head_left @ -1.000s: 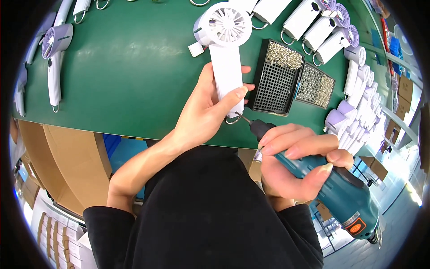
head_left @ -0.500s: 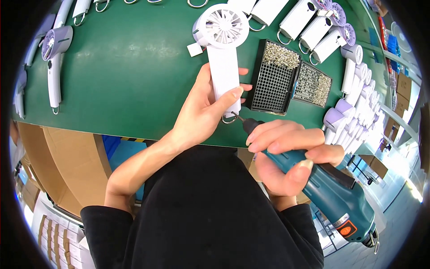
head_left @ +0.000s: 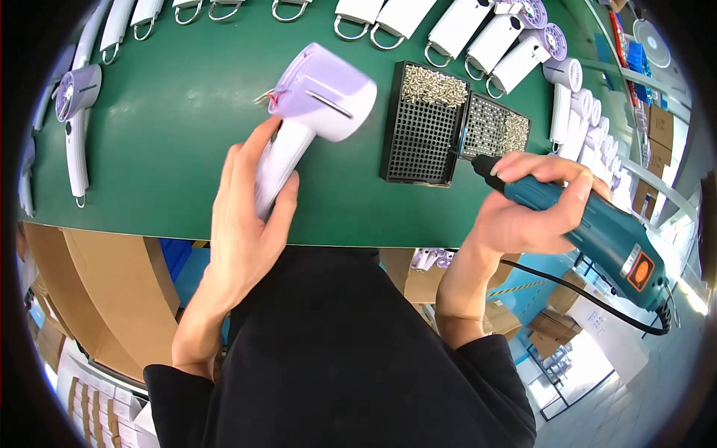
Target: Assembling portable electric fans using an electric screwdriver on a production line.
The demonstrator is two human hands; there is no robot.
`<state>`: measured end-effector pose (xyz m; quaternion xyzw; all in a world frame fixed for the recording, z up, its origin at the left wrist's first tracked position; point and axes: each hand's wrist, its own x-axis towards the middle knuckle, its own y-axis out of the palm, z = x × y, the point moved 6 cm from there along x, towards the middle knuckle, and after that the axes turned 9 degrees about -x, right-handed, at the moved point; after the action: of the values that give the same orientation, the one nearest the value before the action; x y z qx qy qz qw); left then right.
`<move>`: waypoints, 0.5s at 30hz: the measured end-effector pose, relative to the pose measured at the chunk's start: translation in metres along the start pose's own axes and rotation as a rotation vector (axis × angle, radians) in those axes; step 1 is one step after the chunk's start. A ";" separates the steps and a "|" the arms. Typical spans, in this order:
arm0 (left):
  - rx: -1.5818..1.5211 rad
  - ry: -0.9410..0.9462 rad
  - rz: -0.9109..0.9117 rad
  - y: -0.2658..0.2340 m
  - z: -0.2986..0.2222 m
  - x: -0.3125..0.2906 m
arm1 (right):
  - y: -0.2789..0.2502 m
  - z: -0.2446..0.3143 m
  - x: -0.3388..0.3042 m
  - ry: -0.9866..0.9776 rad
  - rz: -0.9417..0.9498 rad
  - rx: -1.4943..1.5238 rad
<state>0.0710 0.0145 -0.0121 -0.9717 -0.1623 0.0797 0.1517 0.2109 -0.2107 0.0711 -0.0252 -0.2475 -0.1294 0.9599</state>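
My left hand (head_left: 250, 198) is closed round the handle of a white and lilac handheld fan (head_left: 328, 93), its round head tilted away to the upper right. A short red wire shows at the left side of the head. In my right hand (head_left: 541, 205) is a teal electric screwdriver (head_left: 597, 231), its fingers wrapped round the body. The dark bit points left, close to the right edge of a black screw tray (head_left: 422, 142) with many holes and a heap of small screws at its far end. A second, smaller screw tray (head_left: 497, 123) adjoins it.
Several white fans with wire loops (head_left: 459, 30) line the far edge of the green table (head_left: 179, 149). More fans (head_left: 575, 112) crowd the right end, and another fan (head_left: 77, 134) lies at the left. Cardboard boxes (head_left: 112, 291) stand below the near edge. A black cord (head_left: 582, 295) trails from the screwdriver.
The fan has moved left and turned over, off the screwdriver bit. My right hand has carried the screwdriver up and right to the screw trays.
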 end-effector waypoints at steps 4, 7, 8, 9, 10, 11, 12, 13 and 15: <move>0.326 0.187 -0.007 -0.006 -0.014 -0.004 | -0.003 -0.005 0.004 -0.026 -0.006 -0.057; 0.385 0.226 0.017 -0.008 -0.012 -0.006 | -0.002 -0.009 0.004 -0.062 0.020 -0.093; 0.398 0.253 0.026 -0.007 -0.013 -0.007 | -0.002 -0.010 0.003 -0.062 0.020 -0.094; 0.398 0.253 0.028 -0.007 -0.013 -0.006 | -0.001 -0.012 0.002 -0.045 0.020 -0.093; 0.394 0.250 0.041 -0.005 -0.013 -0.006 | -0.002 -0.014 0.001 -0.029 0.021 -0.093; 0.392 0.246 0.053 -0.005 -0.013 -0.006 | -0.002 -0.014 0.001 -0.028 0.021 -0.094; 0.392 0.245 0.054 -0.005 -0.013 -0.005 | -0.002 -0.015 0.001 -0.033 0.028 -0.083; 0.403 0.258 0.064 -0.005 -0.014 -0.005 | -0.002 -0.014 0.001 -0.039 0.035 -0.072; 0.413 0.273 0.074 -0.003 -0.014 -0.004 | -0.001 -0.016 0.000 -0.037 0.050 -0.066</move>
<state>0.0688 0.0123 0.0028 -0.9272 -0.0851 -0.0154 0.3644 0.2182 -0.2139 0.0574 -0.0652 -0.2604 -0.1130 0.9566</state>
